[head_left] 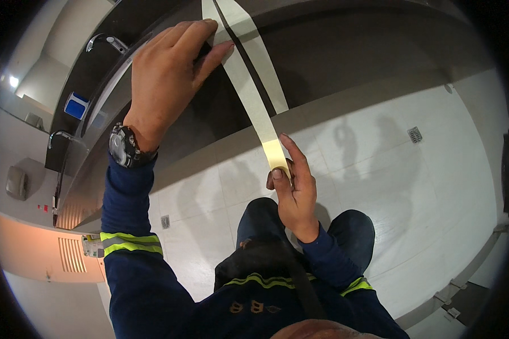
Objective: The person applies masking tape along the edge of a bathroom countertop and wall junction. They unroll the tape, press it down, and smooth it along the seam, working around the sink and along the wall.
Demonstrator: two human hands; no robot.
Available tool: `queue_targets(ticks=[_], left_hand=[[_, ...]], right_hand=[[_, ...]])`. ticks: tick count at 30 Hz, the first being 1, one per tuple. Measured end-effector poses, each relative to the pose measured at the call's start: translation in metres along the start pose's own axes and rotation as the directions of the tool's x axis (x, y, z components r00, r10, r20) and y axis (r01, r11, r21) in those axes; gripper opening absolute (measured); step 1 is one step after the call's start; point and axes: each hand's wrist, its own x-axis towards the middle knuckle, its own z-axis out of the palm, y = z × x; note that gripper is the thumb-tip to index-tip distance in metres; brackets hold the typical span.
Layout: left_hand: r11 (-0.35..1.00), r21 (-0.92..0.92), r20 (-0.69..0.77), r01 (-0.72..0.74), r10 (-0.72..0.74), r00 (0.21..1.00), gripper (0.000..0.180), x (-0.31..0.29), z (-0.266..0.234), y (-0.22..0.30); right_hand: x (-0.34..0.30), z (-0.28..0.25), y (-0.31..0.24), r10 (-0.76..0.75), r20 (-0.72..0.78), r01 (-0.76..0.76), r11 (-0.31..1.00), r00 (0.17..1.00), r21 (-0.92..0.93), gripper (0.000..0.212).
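A long pale strip of masking tape (247, 85) runs down the dark front panel and past its lower edge. My left hand (167, 73), with a black watch on the wrist, is at its upper part; the fingertips and thumb touch the strip's left side, with a gap between them. Lower down, my right hand (297, 195) pinches the strip's yellowish bottom end between thumb and fingers, off the panel. Beside this strip, a second pale strip (264, 59) lies on the panel to the right, with a narrow dark gap between the two.
The dark panel (350, 56) belongs to a washbasin counter with chrome taps (108, 42) at the left. A blue and white item (76, 105) rests on the counter. Below spreads a pale tiled floor (390, 186) with a square drain grate (414, 135). My bent knees are close underneath.
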Motion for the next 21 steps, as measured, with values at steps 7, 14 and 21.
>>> queue_targets(ticks=[7,14,21], left_hand=[[0.975,0.163,-0.027,-0.149,0.155,0.987,0.030,0.001,0.008,0.001],[0.957,0.215,0.119,-0.193,0.171,0.978,0.035,-0.001,0.002,-0.007],[0.944,0.221,0.065,-0.247,0.238,0.969,0.031,0.005,0.008,-0.007]], right_hand=[[0.000,-0.003,0.005,-0.040,0.031,0.040,0.999,0.999,-0.011,0.059],[0.009,0.001,0.011,0.067,0.014,-0.067,0.998,0.998,0.003,0.057],[0.024,-0.008,0.040,0.162,-0.035,-0.165,0.981,0.986,-0.107,0.048]])
